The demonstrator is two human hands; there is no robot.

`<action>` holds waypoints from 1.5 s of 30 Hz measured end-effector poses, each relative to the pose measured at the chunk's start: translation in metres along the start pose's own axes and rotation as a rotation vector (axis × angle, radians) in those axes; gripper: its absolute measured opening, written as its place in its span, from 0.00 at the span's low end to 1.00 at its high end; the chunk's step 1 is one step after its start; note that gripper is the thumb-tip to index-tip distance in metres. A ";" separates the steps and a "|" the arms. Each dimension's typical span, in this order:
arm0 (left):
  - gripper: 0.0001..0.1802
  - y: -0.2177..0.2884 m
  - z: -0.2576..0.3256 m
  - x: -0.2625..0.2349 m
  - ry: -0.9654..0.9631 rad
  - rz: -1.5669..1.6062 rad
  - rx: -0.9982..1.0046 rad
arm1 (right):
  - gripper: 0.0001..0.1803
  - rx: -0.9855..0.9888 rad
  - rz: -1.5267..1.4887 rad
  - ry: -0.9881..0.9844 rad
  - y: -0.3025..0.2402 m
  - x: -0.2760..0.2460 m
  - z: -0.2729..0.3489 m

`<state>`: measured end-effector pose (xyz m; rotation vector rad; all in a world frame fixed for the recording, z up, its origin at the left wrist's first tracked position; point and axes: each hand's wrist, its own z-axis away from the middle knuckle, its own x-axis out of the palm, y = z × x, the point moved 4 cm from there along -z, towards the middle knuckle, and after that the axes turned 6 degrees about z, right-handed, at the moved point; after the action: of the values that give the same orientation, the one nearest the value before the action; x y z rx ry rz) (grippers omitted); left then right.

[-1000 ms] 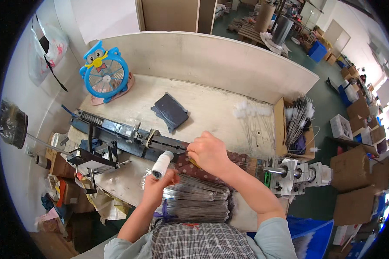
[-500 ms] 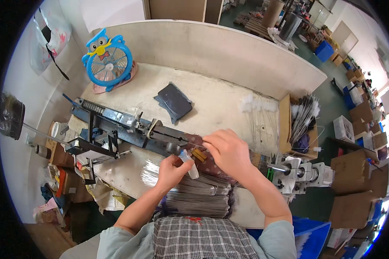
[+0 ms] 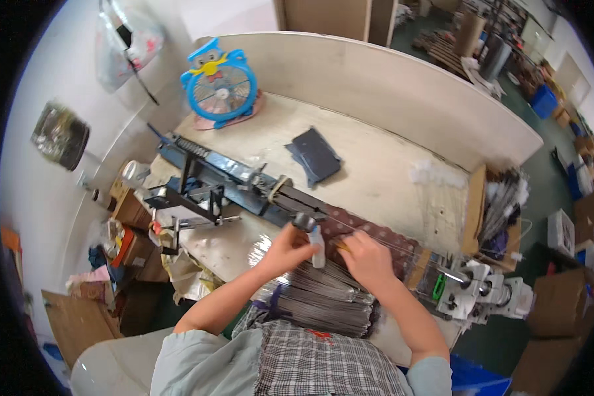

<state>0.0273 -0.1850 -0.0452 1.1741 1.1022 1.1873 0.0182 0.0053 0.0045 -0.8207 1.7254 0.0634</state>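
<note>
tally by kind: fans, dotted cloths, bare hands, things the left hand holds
Blue cartoon-faced fan: 1
Brown dotted cloth: 1
Bare left hand and right hand: 2
Whitish bottle-shaped object in left hand: 1
Total: 5

Left hand [image 3: 289, 252], at center: thumb visible; palm and most of the finger undersides hidden. Tube [image 3: 319, 249], beside the thumb: blurred; contents cannot be determined. Right hand [image 3: 369, 261], toward 4 o'clock: fingertips largely concealed; they cover most of the yellow piece [image 3: 342, 246], and its grip cannot be verified. Bundle [image 3: 327, 300], toward 5 o'clock: lower left part hidden by the apron [image 3: 323, 363], which the 6 o'clock edge cuts off. Bin [image 3: 478, 381], between 4 and 5 o'clock: partly behind the sleeve, cropped below. Chair [image 3: 112, 363], toward 8 o'clock: cropped below. Bag [image 3: 122, 56], toward 10 o'clock: top cropped. Tufts [image 3: 435, 174], toward 3 o'clock: blurred; individual tips indistinct.
</note>
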 end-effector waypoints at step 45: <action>0.09 0.035 -0.004 0.117 -0.120 0.429 -0.092 | 0.13 0.547 -0.769 -0.240 0.058 -0.068 0.007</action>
<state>0.0284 -0.0671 -0.0118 1.4337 0.7147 1.4536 -0.0019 0.0849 0.0399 -0.9536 1.0315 -0.7645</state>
